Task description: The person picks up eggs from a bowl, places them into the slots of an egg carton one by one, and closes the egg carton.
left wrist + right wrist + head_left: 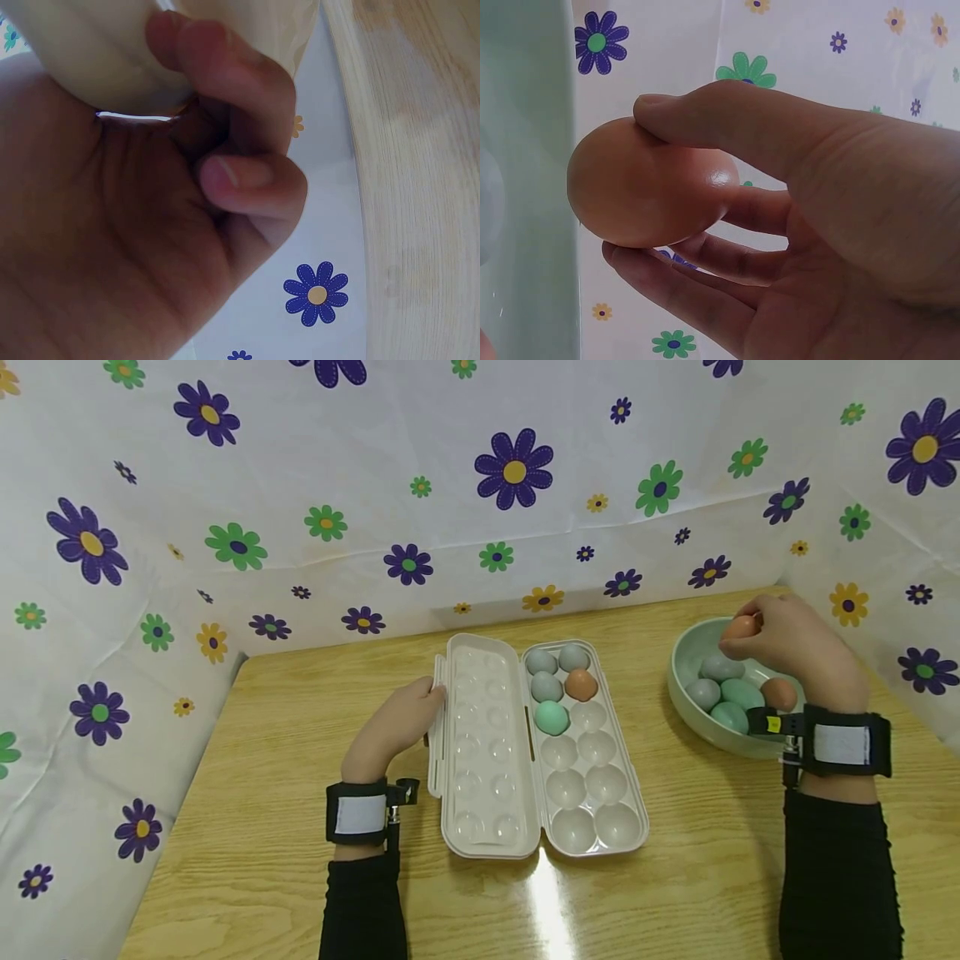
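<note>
My right hand [795, 639] pinches a brown egg [645, 187] between thumb and fingertips, over the pale green bowl [681, 697]. Inside that bowl lie several grey, green and brown eggs, partly hidden by the hand and wrist. At the left, my left hand [397, 722] grips the outer edge of the opened lid of a white plastic egg carton [483, 743]; its curled fingers show against the pale plastic in the left wrist view. The carton's right half holds three grey-blue eggs [547, 687], a brown egg [581, 685] and a mint-green egg [552, 717] toward its far end.
Both carton halves lie on a light wooden table [262, 827], with bare cups in the nearer rows. The bowl stands to the right of the carton, across a strip of table. A white flowered cloth [450, 468] hangs behind and along both sides.
</note>
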Available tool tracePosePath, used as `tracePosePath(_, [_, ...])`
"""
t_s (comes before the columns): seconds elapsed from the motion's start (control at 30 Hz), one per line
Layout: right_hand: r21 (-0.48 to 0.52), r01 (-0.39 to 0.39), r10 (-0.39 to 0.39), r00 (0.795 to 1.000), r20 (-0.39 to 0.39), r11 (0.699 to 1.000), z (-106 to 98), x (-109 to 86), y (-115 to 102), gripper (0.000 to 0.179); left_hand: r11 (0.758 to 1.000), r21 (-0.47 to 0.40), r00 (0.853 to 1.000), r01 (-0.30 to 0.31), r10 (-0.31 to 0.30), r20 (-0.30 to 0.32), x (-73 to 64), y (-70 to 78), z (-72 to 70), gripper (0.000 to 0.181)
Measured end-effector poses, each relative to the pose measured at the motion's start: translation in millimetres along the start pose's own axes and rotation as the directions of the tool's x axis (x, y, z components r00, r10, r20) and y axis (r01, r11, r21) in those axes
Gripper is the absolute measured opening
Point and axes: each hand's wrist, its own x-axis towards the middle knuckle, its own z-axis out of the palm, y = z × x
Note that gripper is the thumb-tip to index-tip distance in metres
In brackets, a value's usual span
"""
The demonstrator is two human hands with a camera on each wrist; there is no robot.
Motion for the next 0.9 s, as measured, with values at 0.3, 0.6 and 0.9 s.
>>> tracePosePath(0.3, [-0.008, 0.013, -0.013, 1.0, 0.003, 1.0, -0.8, -1.3, -2.4, 0.05, 1.0, -0.012, 1.0, 0.007, -0.007, 0.001, 1.1, -0.5, 1.3, 0.041])
tracePosePath(0.6, [-0.036, 0.028, -0.029, 0.999, -0.023, 0.999, 0.6, -3.8, -9.2, 0.048, 1.0, -0.01, 1.0, 0.017, -0.017, -0.004, 2.1, -1.3, 1.4, 0.041])
tracePosePath(0.9, [-0.059, 0.056, -0.057, 0.998, -0.013, 0.997, 0.4, -3.9, -11.4, 0.05, 1.0, -0.008, 1.0, 0.022, -0.022, 0.0, 0.8, -1.3, 1.4, 0.043])
